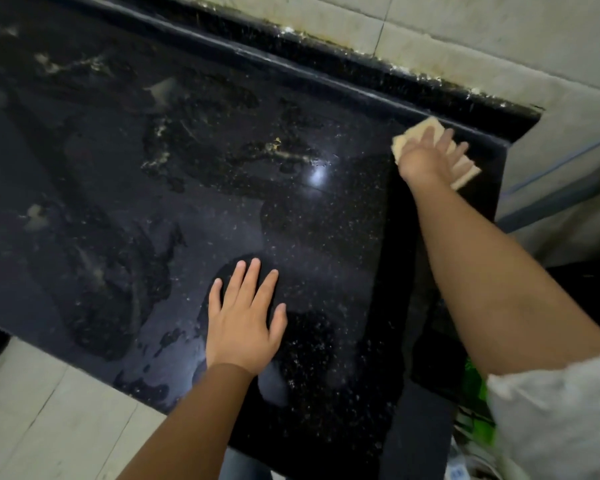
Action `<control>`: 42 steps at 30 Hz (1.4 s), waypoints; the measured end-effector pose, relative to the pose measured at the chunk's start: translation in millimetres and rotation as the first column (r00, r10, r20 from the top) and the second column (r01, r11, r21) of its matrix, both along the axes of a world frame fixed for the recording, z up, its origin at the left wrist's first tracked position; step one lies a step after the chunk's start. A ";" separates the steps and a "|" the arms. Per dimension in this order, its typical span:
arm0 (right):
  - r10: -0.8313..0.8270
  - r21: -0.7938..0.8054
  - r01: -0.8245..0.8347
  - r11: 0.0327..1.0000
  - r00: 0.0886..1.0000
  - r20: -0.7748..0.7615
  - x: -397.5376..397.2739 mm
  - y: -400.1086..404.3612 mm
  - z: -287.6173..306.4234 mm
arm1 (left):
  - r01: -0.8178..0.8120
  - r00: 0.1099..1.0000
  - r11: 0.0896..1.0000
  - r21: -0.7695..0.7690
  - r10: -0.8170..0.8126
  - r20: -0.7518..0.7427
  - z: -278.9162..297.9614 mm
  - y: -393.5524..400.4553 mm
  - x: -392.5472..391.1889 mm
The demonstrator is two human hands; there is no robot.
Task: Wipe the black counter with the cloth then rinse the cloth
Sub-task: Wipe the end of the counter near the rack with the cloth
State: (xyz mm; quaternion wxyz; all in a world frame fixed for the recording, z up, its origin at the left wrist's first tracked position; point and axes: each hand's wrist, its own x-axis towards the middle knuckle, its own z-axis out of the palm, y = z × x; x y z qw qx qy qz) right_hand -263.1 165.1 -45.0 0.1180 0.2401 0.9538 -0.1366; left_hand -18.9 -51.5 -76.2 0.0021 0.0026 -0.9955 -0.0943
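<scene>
The black speckled counter [153, 168] fills most of the view, with wet patches and pale smears across it. A pale yellow cloth [409, 133] lies at the counter's far right corner, against the raised back ledge. My right hand [426, 157] presses flat on top of the cloth, fingers spread over it and hiding its middle. My left hand [245, 320] rests flat on the counter near the front edge, fingers apart, holding nothing.
A raised black ledge [326, 74] runs along the back under a pale tiled wall [482, 29] with a grimy seam. The counter ends at the right edge [499, 188]. Pale floor tiles [49, 427] lie below the front edge. Green items [475, 386] sit low right.
</scene>
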 end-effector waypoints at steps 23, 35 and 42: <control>-0.060 0.078 0.064 0.995 0.997 -0.051 16.2 55.5 -3.8 | -0.007 0.996 0.998 0.055 0.012 -0.088 -4.6 0.3 0.4; 0.105 -0.009 -0.105 0.994 0.994 0.024 -39.2 -61.5 -4.5 | -0.014 0.998 0.998 0.055 0.017 -0.059 -7.1 -1.9 0.2; 0.656 0.006 -0.656 0.755 0.755 -0.017 0.1 -69.4 -4.7 | -0.026 0.998 0.999 0.023 0.027 -0.048 -1.9 -0.4 -0.7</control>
